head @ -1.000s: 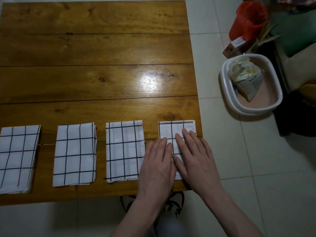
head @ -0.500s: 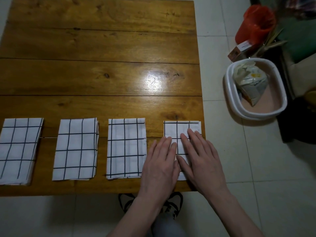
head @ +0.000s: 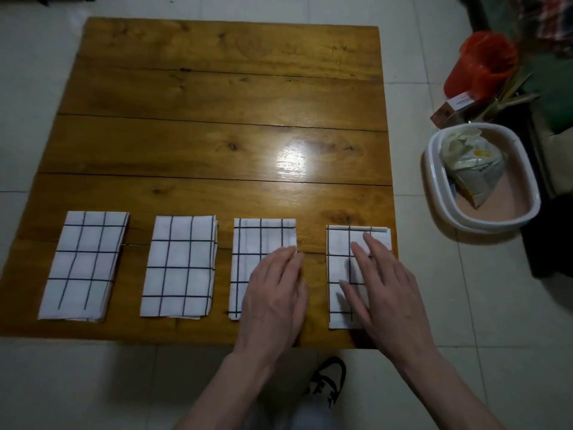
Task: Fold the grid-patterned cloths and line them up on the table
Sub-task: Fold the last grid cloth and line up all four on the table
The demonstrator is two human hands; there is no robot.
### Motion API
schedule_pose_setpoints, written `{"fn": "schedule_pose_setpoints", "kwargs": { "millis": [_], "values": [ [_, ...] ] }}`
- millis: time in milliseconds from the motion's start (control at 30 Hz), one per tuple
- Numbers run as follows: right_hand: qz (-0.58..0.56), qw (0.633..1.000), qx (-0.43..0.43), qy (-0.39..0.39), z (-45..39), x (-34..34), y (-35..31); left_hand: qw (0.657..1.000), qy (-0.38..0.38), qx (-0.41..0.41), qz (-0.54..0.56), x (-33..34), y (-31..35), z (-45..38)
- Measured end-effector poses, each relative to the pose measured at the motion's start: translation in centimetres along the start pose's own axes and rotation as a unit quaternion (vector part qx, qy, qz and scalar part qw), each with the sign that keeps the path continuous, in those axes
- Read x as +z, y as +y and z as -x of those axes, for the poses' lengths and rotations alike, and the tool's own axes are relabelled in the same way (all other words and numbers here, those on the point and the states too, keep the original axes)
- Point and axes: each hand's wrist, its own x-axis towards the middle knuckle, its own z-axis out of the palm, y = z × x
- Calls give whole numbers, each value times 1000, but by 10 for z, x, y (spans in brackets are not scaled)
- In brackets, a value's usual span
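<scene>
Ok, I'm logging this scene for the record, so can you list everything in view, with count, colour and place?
folded grid cloths: four, white with dark lines, in a row along the near edge of the table
table: one, brown wood planks, centre
basin: one, white rim with pinkish inside, on the floor to the right
crumpled bag: one, whitish, inside the basin
red bag: one, on the floor beyond the basin
small box: one, brown and white, beside the red bag
shoe: one, black and white, below the table edge
left hand: flat, on the third cloth
right hand: flat, on the rightmost cloth
</scene>
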Motion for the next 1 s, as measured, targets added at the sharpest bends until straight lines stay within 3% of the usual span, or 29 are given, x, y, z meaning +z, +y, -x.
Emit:
{"fn": "schedule_pose_setpoints", "kwargs": {
  "millis": [200, 433, 1000],
  "values": [
    [-20, 998, -55, -13, -15, 6, -57, 997, 11, -30, -77, -20, -43, 6],
    [20, 996, -69, -57, -32, 34, -105, 990, -38, -22, -135, -21, -65, 11],
    [40, 991, -75, -104, -12, 42, -84, 989, -74, 5, -125, -17, -58, 22]
  ]
}}
